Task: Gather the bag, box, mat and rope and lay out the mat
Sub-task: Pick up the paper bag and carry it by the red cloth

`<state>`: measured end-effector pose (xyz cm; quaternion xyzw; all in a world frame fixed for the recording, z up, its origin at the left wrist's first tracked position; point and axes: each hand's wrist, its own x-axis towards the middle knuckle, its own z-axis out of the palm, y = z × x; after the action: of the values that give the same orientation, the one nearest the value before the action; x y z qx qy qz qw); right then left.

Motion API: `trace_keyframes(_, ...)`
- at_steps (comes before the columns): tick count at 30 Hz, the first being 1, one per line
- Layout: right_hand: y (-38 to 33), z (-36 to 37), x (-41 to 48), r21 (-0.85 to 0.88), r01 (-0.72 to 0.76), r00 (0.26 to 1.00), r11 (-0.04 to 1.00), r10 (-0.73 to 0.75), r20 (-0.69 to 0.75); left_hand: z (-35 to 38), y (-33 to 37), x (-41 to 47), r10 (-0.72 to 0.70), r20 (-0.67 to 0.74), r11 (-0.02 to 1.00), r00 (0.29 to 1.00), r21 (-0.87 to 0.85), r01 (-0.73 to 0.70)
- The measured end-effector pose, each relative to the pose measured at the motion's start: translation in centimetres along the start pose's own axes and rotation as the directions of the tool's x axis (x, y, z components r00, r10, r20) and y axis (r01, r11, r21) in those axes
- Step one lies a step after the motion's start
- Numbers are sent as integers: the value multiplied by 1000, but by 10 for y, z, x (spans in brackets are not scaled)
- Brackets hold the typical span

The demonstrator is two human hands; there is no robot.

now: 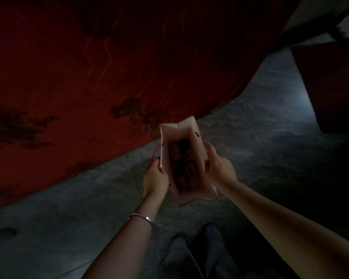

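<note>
A pale paper bag (197, 141) with thin red cord handles is held open in front of me, its mouth facing up. Dark, blurry contents lie at its bottom. My left hand (156, 177) grips the bag's left rim. The right rim is pinched by my right hand (218, 166). A big dark red mat (89, 77) with darker blotches lies spread on the floor, filling the upper left of the view; the bag's far corner overlaps its edge. No rope or box is clearly recognisable in this dim scene.
The grey concrete floor (260, 137) runs from lower left to right. A dark red flat object (328, 87) lies at the right edge. My legs in grey trousers (199, 254) show at the bottom. A bracelet sits on my left wrist.
</note>
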<state>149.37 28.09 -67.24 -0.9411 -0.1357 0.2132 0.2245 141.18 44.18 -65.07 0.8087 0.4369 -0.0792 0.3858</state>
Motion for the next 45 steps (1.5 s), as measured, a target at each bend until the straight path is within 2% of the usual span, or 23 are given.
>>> trace_keyframes(5,23,23,25,-1,18,997,1000,-18,76,36,-14,24,-32,-13,999,999,12,32)
trace_keyframes(10,31,27,41,38,23,999,999,-25,47,55,-14,38,-8,-53,1000,999,17,9)
trace_keyframes(15,27,24,46,26,28,998,999,-30,63,50,-3,43,-67,-10,995,998,72,68)
trace_keyframes(20,10,-2,31,26,31,997,999,-33,73,16,27,34,-113,-6,993,994,29,114)
trace_keyframes(25,-45,-74,-4,60,65,996,996,-68,53,-67,78,0,-82,-64,995,995,-68,78)
trace_keyframes(28,-95,-138,-29,109,144,989,984,-145,5,-136,106,-34,-65,-128,991,990,-127,49)
trace_keyframes(32,-172,-226,-66,181,241,970,953,-239,-32,-236,142,-91,26,-245,957,969,-274,-95)
trace_keyframes(36,-250,-292,-119,310,333,943,891,-322,-89,-320,160,-158,58,-335,892,941,-406,-199)
trace_keyframes(41,-355,-346,-205,409,510,853,756,-506,-127,-424,141,-256,43,-496,824,867,-473,-311)
trace_keyframes(45,-423,-348,-288,480,615,758,626,-636,-143,-507,90,-345,-13,-651,789,759,-473,-391)
